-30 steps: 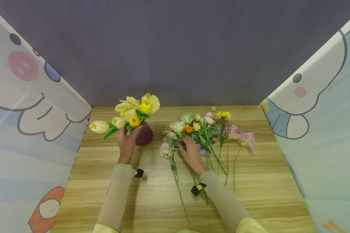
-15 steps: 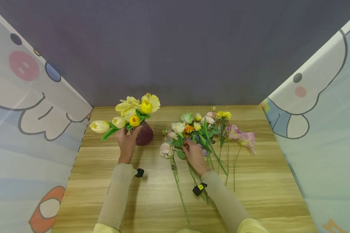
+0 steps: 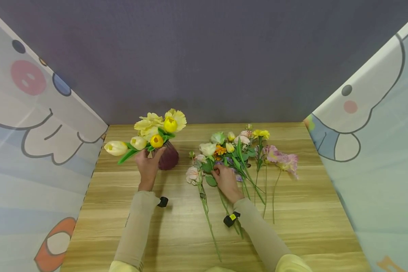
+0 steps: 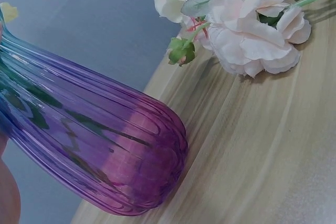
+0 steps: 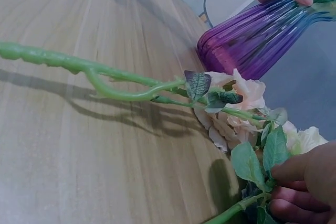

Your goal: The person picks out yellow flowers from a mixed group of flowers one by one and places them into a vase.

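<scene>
My left hand (image 3: 147, 166) grips the neck of a purple ribbed glass vase (image 4: 121, 145), which stands on the table. Yellow and cream tulips (image 3: 138, 142) and large pale yellow blooms (image 3: 149, 124) rise out of it. Over the loose flowers at the middle, my right hand (image 3: 227, 180) pinches a leafy green stem (image 5: 239, 209) between thumb and fingers. Its leaves (image 5: 249, 163) show beside the thumb in the right wrist view. A white rose (image 3: 207, 149) lies just beyond that hand, and a pale pink rose (image 4: 252, 35) lies to its left.
On the wooden table (image 3: 176, 234), yellow carnations (image 3: 261, 134), an orange flower (image 3: 220, 150) and purple-pink blooms (image 3: 281, 158) lie to the right, stems toward the front. A grey panel (image 3: 204, 60) stands behind, with printed cloth walls at both sides.
My right hand has shifted slightly right, and its fingers have come together on the leafy stem. The white rose has moved a little right too. My left hand and the vase have stayed put.
</scene>
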Demonstrator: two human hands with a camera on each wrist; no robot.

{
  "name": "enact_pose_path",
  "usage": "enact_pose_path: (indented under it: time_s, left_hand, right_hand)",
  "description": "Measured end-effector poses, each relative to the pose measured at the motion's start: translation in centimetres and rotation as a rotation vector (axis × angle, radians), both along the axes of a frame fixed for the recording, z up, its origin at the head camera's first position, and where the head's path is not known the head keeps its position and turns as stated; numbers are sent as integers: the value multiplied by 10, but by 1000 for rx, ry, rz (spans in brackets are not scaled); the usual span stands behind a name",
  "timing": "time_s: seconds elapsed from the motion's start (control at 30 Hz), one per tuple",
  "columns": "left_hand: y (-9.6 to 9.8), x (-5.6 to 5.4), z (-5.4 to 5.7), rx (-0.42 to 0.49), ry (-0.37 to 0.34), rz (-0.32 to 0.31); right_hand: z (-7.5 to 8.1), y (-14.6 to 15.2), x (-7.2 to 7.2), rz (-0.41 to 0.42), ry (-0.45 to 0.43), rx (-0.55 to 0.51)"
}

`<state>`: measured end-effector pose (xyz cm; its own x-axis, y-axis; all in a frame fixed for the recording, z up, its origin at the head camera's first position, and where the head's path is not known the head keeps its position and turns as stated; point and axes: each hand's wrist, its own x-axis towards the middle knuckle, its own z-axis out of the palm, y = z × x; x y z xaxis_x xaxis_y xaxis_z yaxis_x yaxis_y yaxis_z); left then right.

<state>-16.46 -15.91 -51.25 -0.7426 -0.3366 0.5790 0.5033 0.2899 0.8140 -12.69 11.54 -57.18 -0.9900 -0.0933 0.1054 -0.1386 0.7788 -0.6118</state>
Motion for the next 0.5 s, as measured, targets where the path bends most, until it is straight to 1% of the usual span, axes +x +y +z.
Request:
enact_pose_path:
  time_s: [0.13,0.23,0.3,0.37,0.5]
  left_hand:
    - [-1,0,0,6,3,-7]
    - [-1,0,-1,15,4,-15]
    - [-1,0,0,16,5,-11]
    - [-1,1,0,18,10,-14]
    - [-1,0,0,24,20,-21]
  right_hand:
    - [4,1,-1,-11,16,-16]
    - [8,2,-3,-32,29,-71]
    - [12,2,-5,-40,57,-124]
    - [19,3,-7,-41,97,-165]
    - [44,6,-9,-34,172,-234]
